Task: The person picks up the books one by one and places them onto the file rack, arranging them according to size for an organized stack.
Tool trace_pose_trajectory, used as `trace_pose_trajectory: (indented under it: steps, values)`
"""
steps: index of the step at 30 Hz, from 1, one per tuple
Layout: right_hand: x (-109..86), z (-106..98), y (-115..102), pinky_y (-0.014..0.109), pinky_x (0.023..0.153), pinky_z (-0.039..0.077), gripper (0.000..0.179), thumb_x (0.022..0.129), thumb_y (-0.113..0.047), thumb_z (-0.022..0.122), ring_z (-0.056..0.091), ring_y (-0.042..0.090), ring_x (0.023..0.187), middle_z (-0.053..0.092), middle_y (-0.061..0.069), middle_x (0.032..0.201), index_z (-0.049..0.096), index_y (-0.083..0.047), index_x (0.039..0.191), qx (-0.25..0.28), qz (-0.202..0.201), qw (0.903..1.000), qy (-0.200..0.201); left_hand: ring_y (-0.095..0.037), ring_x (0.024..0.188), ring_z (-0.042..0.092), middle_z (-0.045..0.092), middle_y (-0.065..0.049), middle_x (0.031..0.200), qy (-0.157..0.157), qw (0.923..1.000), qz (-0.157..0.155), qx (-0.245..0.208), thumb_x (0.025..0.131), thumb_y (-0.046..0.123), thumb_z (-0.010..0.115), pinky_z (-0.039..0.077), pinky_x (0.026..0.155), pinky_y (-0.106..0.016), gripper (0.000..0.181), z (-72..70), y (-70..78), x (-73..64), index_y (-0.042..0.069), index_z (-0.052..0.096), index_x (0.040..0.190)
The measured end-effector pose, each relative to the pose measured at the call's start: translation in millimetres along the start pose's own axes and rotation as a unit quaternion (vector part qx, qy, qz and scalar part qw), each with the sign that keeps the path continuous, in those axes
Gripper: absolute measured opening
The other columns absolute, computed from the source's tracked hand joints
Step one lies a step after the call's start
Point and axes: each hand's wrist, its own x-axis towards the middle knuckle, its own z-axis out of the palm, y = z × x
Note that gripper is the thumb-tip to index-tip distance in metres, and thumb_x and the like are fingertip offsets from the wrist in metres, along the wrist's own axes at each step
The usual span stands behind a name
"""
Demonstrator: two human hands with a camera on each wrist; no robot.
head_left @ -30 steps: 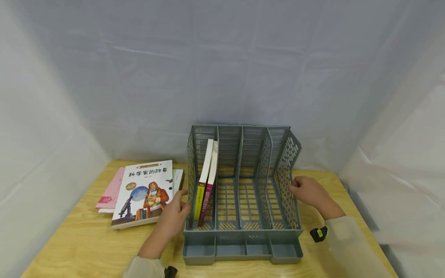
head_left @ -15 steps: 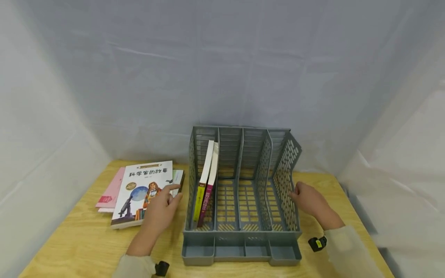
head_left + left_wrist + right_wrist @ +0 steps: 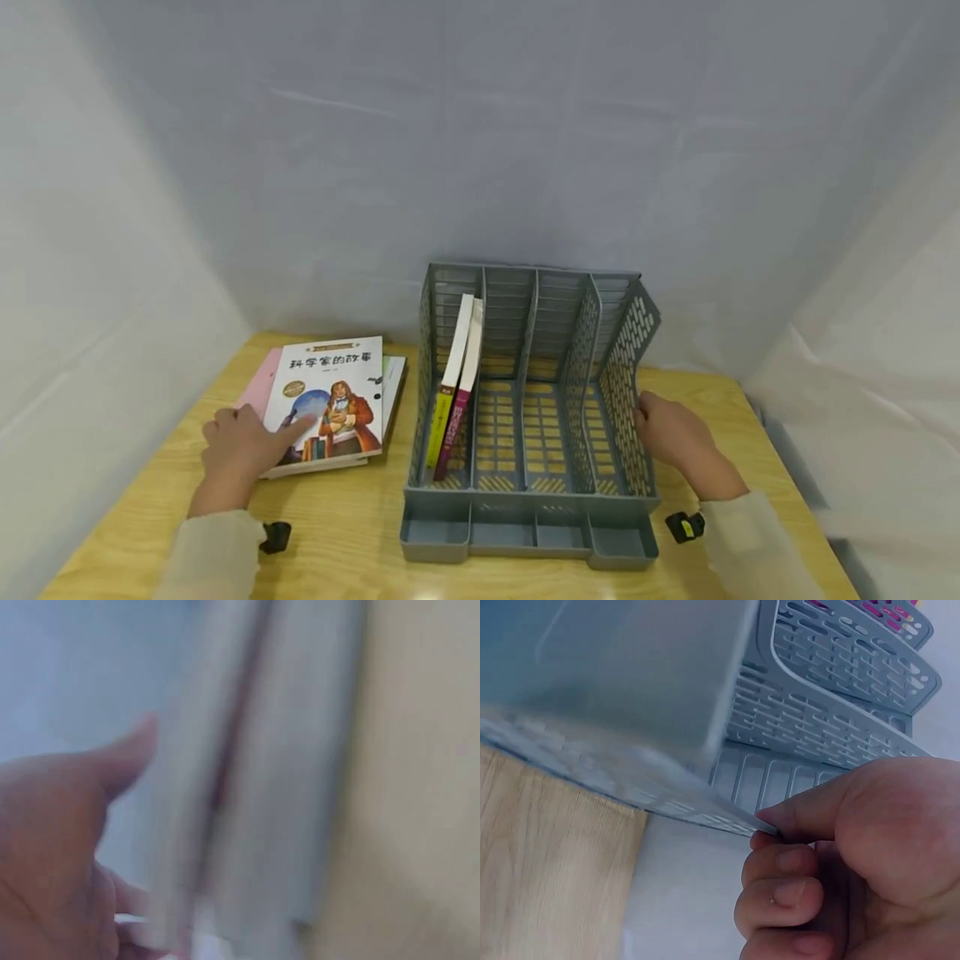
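Observation:
A grey plastic file rack [image 3: 528, 504] with upright dividers stands on the table. Two books, one with a yellow spine [image 3: 439, 429] and one with a magenta spine [image 3: 454, 433], lean in its leftmost slot. My right hand [image 3: 675, 433] pinches the front edge of the rack's right side panel [image 3: 739, 817] between thumb and forefinger. Left of the rack lies a small stack topped by a white storybook [image 3: 333, 383] with a figure in a red coat. My left hand [image 3: 240, 446] is spread at its near left corner, thumb over the cover. The left wrist view is blurred.
Under the storybook, a pink book [image 3: 260, 383] sticks out on the left and a pale green-edged book [image 3: 393, 387] on the right. Small trays [image 3: 525, 537] line the rack's front. White sheeting [image 3: 540, 150] hangs behind the wooden table [image 3: 337, 542].
My left hand has moved left from beside the rack, across the storybook, to the stack's near left corner, its fingers spreading. The right hand stays at the rack's side; the view has shifted slightly.

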Motion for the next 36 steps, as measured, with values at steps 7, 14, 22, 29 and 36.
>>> trace_pose_trajectory:
  steps: [7,14,22,29,36]
  values:
    - [5.2,4,-12,0.035,0.054,0.036,0.014,0.107,-0.011,0.048,0.046,0.021,0.057,0.049,0.005,0.068,0.054,-0.006,0.095,-0.029,-0.012,0.9995,0.011,-0.069,0.133,0.008,0.011,-0.055,0.145,0.012,0.9994,0.031,-0.011,0.097,0.072,0.049,0.027,0.101,-0.077,0.113,5.8,-4.4,-2.4,-0.023,0.022,0.15]
    - [4.3,5,-3,0.034,0.056,0.034,0.019,0.109,-0.01,0.044,0.041,0.019,0.057,0.045,0.005,0.069,0.048,-0.008,0.09,0.008,-0.023,0.9997,-0.002,-0.068,0.132,0.009,0.012,-0.054,0.146,0.008,0.999,0.037,-0.026,0.101,0.062,0.053,0.029,0.102,-0.077,0.101,3.7,-8.4,-7.7,-0.019,0.022,0.152]
    - [5.1,9,-1,0.033,0.058,0.032,0.022,0.109,-0.011,0.042,0.036,0.018,0.057,0.041,0.004,0.068,0.043,-0.01,0.087,0.038,-0.038,0.9986,-0.003,-0.07,0.136,0.008,0.013,-0.052,0.149,0.007,0.9969,0.068,-0.041,0.103,0.044,0.06,0.021,0.106,-0.077,0.085,1.9,-16.7,-10.9,-0.013,0.025,0.155]
    - [1.3,9,3,0.035,0.058,0.033,0.02,0.109,-0.012,0.041,0.038,0.019,0.058,0.042,0.005,0.07,0.044,-0.009,0.09,0.049,-0.028,0.9984,0.001,-0.071,0.137,0.01,0.015,-0.051,0.15,0.011,0.9945,0.09,-0.052,0.097,0.029,0.069,0.013,0.107,-0.076,0.075,5.3,-13.2,-9.2,-0.012,0.033,0.149]
    - [1.6,14,9,0.035,0.058,0.033,0.021,0.11,-0.012,0.04,0.037,0.019,0.058,0.041,0.005,0.071,0.043,-0.009,0.09,0.066,-0.019,0.9976,0.003,-0.071,0.126,0.02,0.019,-0.055,0.141,0.012,0.9986,0.038,-0.036,0.093,0.033,0.074,0.026,0.099,-0.075,0.084,0.2,-3.5,-16.8,-0.018,0.033,0.145]
